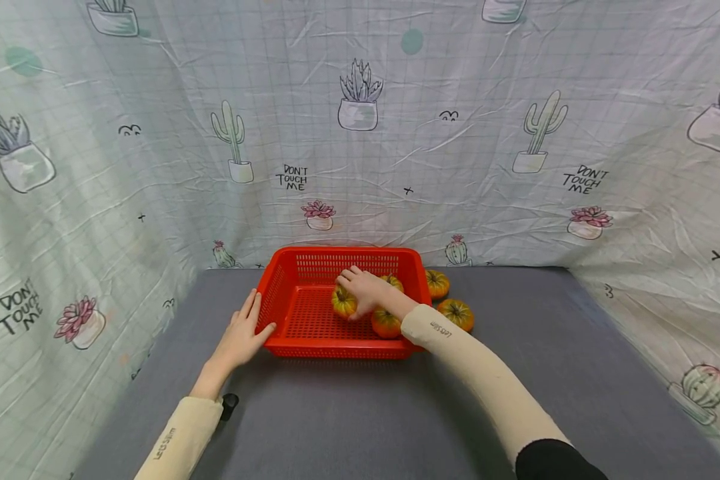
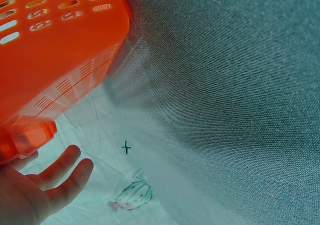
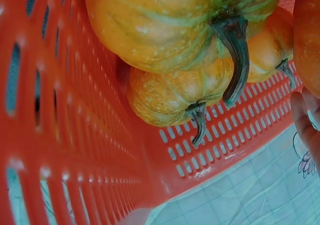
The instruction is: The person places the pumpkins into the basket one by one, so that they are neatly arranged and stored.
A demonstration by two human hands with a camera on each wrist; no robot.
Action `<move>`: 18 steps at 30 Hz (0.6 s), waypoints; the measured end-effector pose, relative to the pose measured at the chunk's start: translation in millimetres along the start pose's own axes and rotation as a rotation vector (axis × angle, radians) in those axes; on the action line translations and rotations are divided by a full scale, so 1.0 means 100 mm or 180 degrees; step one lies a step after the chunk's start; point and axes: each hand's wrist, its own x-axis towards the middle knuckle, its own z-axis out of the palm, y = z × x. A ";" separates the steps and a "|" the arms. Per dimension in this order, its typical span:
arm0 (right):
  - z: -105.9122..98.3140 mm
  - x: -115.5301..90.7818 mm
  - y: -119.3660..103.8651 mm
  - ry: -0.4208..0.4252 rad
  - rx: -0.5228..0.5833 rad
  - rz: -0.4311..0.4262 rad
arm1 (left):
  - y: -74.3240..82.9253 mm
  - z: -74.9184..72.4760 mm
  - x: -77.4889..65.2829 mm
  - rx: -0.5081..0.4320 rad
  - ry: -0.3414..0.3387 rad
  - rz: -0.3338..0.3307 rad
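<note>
Right fingers [image 1: 349, 274]: I see them curled over a ribbed orange-green pumpkin [image 1: 343, 303], the thumb down on its near side, gripping it from above.
Left fingers [image 2: 74, 184]: straight and spread beside the left rim of the red perforated basket [image 1: 336, 345], with the thumb at the near left corner.
Ribbed pumpkin's place: inside the basket, near the middle, left of its neighbours; whether it bears on the mesh floor or hangs just above, I cannot tell.
Heft: I judge it moderate for its size, squat enough to sit steadily once set down.
Rind: stiff and faintly glossy, so I expect no give under pressure and some slip if the pinch lands off centre.
Hold: I would span the widest girth, the grooves between ribs giving the fingers some purchase.
Stem: a neighbour's dark, curved stem [image 3: 237, 55] looks brittle to me, so I would not lift by one.
Neighbours: a front pumpkin [image 1: 387, 327] and a back pumpkin [image 1: 393, 282] sit at the basket's right side; a knock could bruise rinds.
Basket wall: thin plastic, probably light and apt to slide if bumped.
Outside pair: a far pumpkin [image 1: 437, 285] and a near pumpkin [image 1: 456, 313] rest on the grey counter [image 1: 348, 420], right of the basket.
</note>
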 end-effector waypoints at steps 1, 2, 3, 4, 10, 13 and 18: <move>0.00 0.00 -0.01 -0.0027 0.0011 0.0008 | 0.00 0.00 0.00 0.0000 -0.0001 -0.0009; 0.00 0.00 -0.01 -0.0057 0.0018 0.0017 | 0.00 0.00 0.00 0.0005 0.0003 -0.0002; 0.00 0.00 -0.02 -0.0080 0.0024 0.0027 | 0.00 0.00 0.00 0.0005 0.0008 0.0003; 0.00 0.00 -0.02 -0.0102 0.0019 0.0037 | 0.00 0.00 0.00 0.0004 0.0012 0.0007; 0.00 -0.02 -0.05 -0.0235 -0.0120 0.0083 | -0.01 0.01 -0.01 0.0000 -0.0022 -0.0011; 0.02 -0.02 -0.06 -0.0258 -0.0197 0.0065 | 0.00 0.00 -0.01 -0.0006 -0.0036 -0.0015; 0.05 -0.03 -0.05 -0.0245 -0.0252 0.0031 | 0.01 0.00 -0.01 -0.0012 -0.0027 -0.0001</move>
